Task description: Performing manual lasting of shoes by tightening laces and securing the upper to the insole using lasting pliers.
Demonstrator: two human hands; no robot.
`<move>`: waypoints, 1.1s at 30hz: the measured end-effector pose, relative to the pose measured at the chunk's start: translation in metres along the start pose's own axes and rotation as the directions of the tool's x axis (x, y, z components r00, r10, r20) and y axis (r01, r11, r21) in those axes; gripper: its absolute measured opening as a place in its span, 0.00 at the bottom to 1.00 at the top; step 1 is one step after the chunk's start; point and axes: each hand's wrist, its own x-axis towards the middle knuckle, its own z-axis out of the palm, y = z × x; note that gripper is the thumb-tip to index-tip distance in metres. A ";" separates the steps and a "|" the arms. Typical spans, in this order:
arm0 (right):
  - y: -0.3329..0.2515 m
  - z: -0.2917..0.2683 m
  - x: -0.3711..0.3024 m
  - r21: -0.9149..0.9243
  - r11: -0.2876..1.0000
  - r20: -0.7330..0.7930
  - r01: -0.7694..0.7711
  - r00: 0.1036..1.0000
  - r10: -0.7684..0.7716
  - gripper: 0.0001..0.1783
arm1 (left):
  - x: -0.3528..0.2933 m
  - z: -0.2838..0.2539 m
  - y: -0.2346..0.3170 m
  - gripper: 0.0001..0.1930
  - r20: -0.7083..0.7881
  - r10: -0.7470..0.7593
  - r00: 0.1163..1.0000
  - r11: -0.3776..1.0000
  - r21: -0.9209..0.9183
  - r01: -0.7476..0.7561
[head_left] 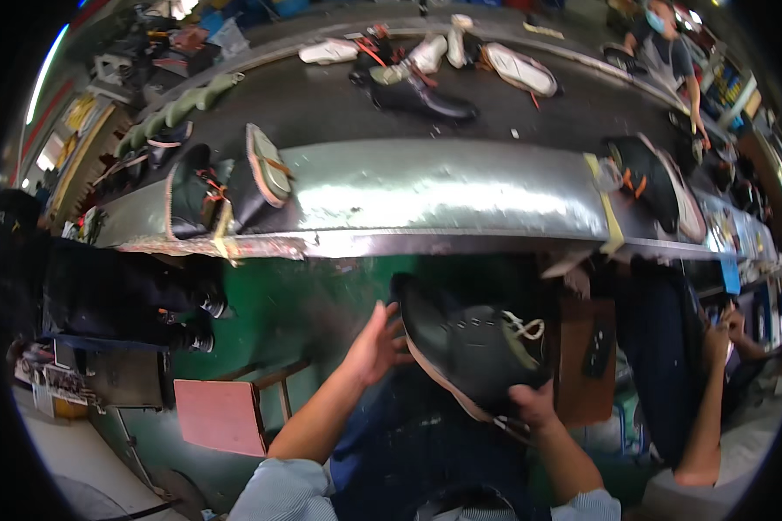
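Observation:
A black shoe (465,352) with a pale sole edge and a loosely tied whitish lace hangs tilted in front of my lap, below the table's edge. My right hand (534,406) grips it at the heel end, thumb on the upper; its other fingers are mostly hidden. Beside the toe end is my left hand (374,349), fingers spread near the sole edge; whether the fingertips touch it I cannot tell.
Ahead runs a metal-edged bench (443,195) with a dark belt (321,108) behind it. Black shoes (198,195) stand left, another pair (656,182) right, and several lie on the belt. A pink-topped stool (220,415) is at lower left. People stand left and sit right.

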 end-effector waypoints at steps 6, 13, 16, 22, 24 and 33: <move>0.052 -0.016 -0.023 -0.872 0.476 0.119 0.112 0.993 -0.017 0.50 | 0.066 0.021 -0.044 0.29 0.008 0.034 0.999 0.945 -0.327 -0.030; 0.091 -0.028 0.001 -0.085 0.958 -0.516 -0.275 0.834 0.194 0.13 | 0.069 0.038 -0.073 0.22 -0.001 0.204 0.979 0.978 -0.056 -0.203; 0.068 -0.009 0.010 0.245 0.969 -0.514 0.017 0.850 0.115 0.17 | 0.070 0.038 -0.077 0.22 0.004 0.204 0.979 0.969 -0.147 -0.201; 0.023 0.007 -0.021 0.299 0.953 -0.212 -0.040 0.971 0.108 0.22 | 0.072 0.036 -0.082 0.24 -0.065 0.128 0.990 0.992 0.025 -0.127; 0.025 -0.004 -0.015 0.285 0.958 -0.258 -0.004 0.963 0.081 0.19 | 0.063 0.025 -0.096 0.25 -0.088 0.383 0.919 0.861 0.394 -0.321; -0.006 -0.009 0.024 0.107 0.994 -0.183 -0.039 0.981 0.058 0.12 | -0.032 0.001 -0.052 0.16 0.330 0.297 0.896 0.792 0.439 -0.424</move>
